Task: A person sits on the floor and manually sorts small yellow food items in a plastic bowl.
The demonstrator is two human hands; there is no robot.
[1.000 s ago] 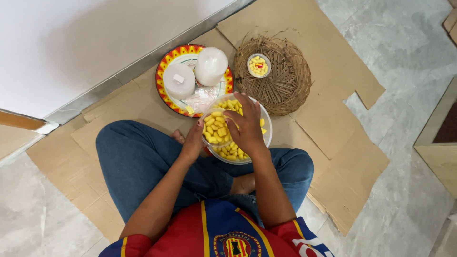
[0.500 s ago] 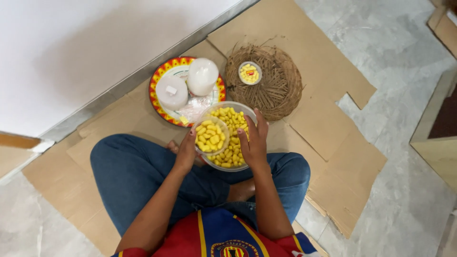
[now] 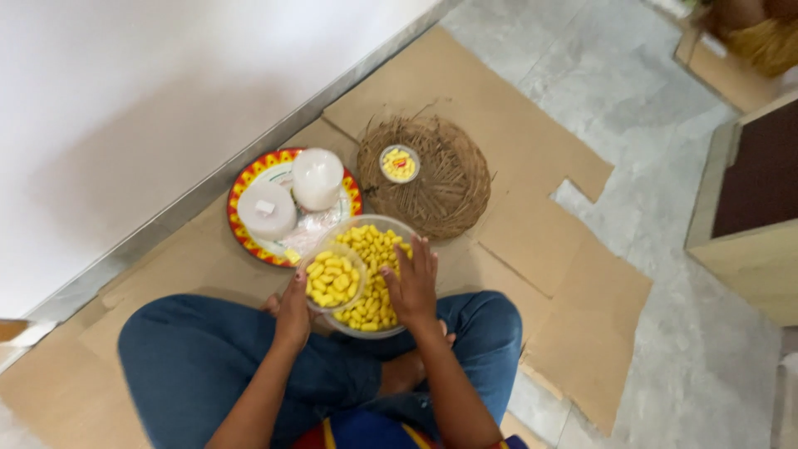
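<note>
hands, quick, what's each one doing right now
Left hand: closed on the small clear round cup of yellow pieces.
Right hand: open, fingers spread over the large clear bowl of yellow pieces; whether it grips anything cannot be told.

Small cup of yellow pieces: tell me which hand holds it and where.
The left hand grips the small cup at its near rim; the right hand rests in the large bowl.

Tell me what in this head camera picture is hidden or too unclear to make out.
- Bottom of the large bowl: covered by yellow pieces and the right hand.
- Left hand fingers: behind the small cup it holds.
- White rolls on the patterned plate: material too blurred.
- Small tub on the straw nest: contents too small.
- Top-right object: cut off.
</note>
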